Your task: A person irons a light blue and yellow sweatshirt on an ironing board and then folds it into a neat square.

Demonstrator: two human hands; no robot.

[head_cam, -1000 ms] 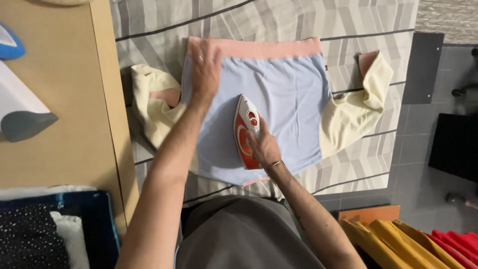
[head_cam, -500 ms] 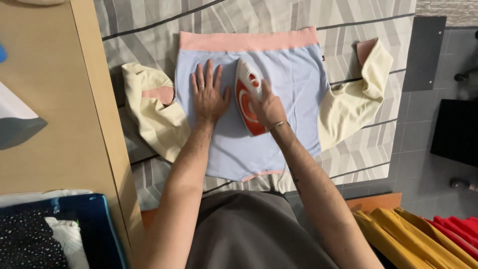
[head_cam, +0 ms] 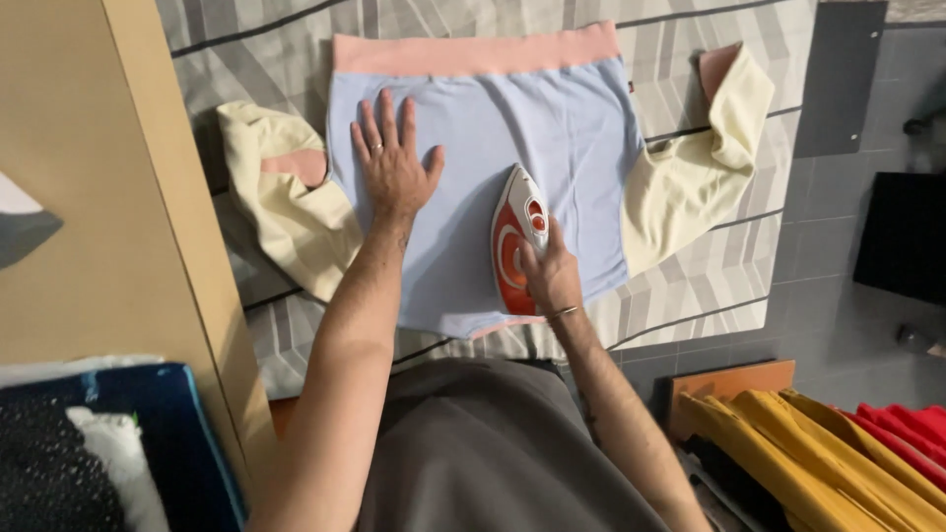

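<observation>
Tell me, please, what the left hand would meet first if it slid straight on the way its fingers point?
Lying flat on the pale blue sweatshirt, the left hand points up the picture. It would probably first reach the sweatshirt's pink ribbed band, then the grey chevron-patterned ironing surface.

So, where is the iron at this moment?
In the head view, the iron rests on the light blue sweatshirt, centre-right, under the right hand, beside the flat left hand.

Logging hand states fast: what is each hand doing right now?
Left hand: open, flat on the light blue sweatshirt.
Right hand: closed on the orange and white iron.
</observation>
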